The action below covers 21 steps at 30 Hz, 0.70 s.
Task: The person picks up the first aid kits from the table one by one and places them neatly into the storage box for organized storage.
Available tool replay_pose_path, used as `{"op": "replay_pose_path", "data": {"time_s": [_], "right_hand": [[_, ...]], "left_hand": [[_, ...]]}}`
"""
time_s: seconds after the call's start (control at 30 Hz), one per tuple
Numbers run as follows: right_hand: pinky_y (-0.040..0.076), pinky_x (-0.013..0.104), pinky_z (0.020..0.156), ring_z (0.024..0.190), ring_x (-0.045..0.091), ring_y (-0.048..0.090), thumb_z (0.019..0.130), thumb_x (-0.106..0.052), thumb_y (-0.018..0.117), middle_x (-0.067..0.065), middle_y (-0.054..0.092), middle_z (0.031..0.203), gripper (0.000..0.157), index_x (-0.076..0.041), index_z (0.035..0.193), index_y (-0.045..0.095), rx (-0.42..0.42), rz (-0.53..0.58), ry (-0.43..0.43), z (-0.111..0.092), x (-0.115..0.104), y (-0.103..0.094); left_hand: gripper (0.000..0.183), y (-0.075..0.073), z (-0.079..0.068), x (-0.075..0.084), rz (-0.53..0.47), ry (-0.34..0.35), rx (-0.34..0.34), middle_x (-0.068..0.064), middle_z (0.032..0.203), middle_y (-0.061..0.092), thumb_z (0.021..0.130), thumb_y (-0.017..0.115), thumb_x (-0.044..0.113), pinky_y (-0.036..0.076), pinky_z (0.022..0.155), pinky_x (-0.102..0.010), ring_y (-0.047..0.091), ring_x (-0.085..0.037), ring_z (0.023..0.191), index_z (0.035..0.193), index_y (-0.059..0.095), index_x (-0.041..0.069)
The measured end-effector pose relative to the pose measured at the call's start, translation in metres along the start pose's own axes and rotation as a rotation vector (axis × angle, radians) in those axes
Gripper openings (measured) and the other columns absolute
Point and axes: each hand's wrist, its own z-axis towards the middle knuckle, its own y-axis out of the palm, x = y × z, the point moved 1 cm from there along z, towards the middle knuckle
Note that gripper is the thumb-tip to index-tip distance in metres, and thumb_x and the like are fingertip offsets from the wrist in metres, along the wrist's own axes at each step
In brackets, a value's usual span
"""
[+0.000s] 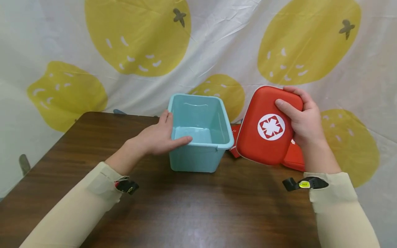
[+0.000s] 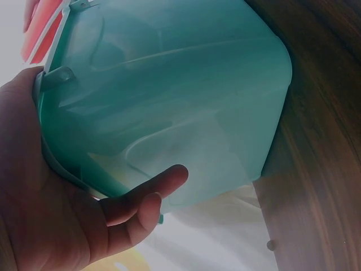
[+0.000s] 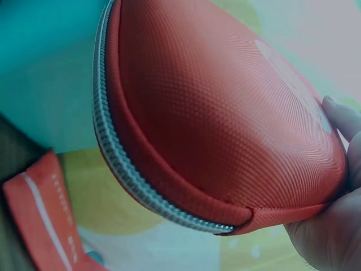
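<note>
A light-blue plastic bin (image 1: 198,156) stands upright on the table. My left hand (image 1: 156,136) rests at its near left corner, thumb lying across the front rim and fingers along the left side; in the left wrist view the fingers (image 2: 169,179) extend loosely beside the outer wall. To the right of the bin, my right hand (image 1: 305,119) grips a red zippered first-aid case (image 1: 255,137) by its upper right part, thumb on the face above the white cross emblem. The case is raised and tilted, and its zipper runs along the edge in the right wrist view.
Behind the raised case lie another red case (image 1: 294,157), partly hidden, and a red item with white print (image 1: 234,132) beside the bin. The dark wooden table (image 1: 186,206) ends at a lemon-print curtain (image 1: 217,41) hanging behind.
</note>
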Motion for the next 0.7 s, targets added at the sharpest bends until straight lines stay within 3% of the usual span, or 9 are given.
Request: {"op": "replay_pose_path", "data": {"time_s": [0.27,0.7], "right_hand": [[0.066,0.027,0.073,0.089,0.019,0.075,0.093,-0.011,0.088,0.006,0.063,0.127,0.048,-0.019,0.138,0.072,0.014,0.046,-0.064,0.015,-0.019,0.016],[0.067,0.03,0.075,0.091,0.022,0.076,0.092,-0.013,0.089,0.009,0.064,0.127,0.048,-0.018,0.137,0.072,-0.05,0.086,-0.084,0.038,-0.028,0.062]], "left_hand": [[0.128,-0.001,0.0,0.001,0.006,0.009,0.013,-0.022,0.184,-0.003,0.097,0.051,0.083,0.053,0.113,-0.059,0.062,-0.048,0.138,0.173,-0.004,-0.004],[0.129,-0.001,-0.002,0.002,0.003,-0.009,-0.006,-0.021,0.184,-0.006,0.096,0.05,0.085,0.053,0.114,-0.059,0.061,-0.047,0.141,0.174,-0.005,-0.003]]}}
